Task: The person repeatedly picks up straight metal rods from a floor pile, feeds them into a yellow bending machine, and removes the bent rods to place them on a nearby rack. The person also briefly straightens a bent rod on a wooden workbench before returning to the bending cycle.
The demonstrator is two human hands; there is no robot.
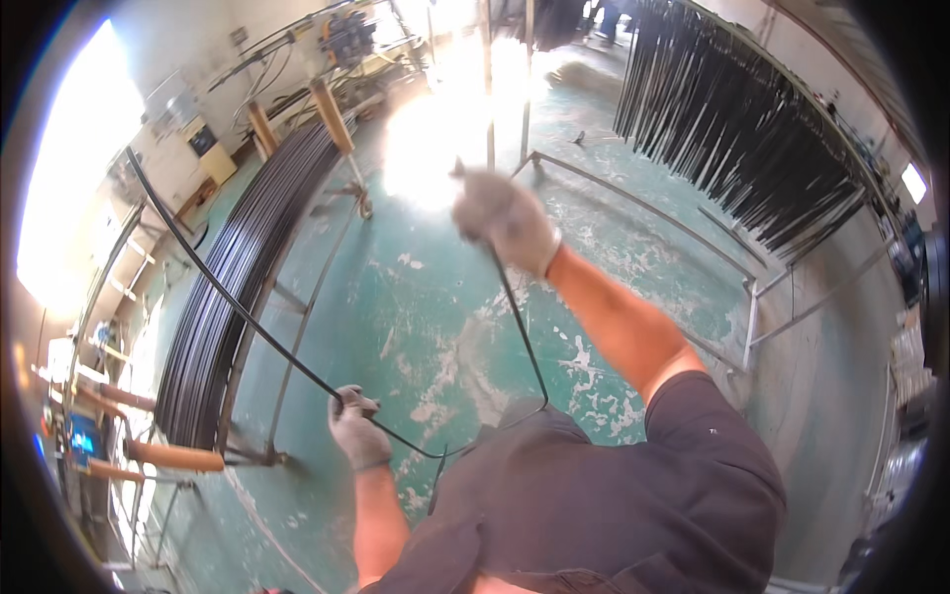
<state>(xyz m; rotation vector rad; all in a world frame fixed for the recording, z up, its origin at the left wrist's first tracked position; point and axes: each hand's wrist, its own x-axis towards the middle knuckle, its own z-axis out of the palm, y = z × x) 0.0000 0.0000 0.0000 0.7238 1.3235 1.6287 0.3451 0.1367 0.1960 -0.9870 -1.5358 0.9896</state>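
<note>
Gloved hands grip 1 black rod [252, 327]: right hand [505, 220] raised high, left hand [358, 431] low.

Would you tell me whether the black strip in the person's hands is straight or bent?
Bent: the strip runs through the left hand, loops near the body, then rises to the right hand.

Workshop floor and racks, seen from above.
Green floor [416, 297] with worn white patches. Left: bundle of long black rods [233, 297] lying on a metal stand with orange pegs [173, 456]. Far right: row of black strips [732, 129] hanging from a rail; grey metal frame [693, 238] beneath. Far left: bright window glare.
</note>
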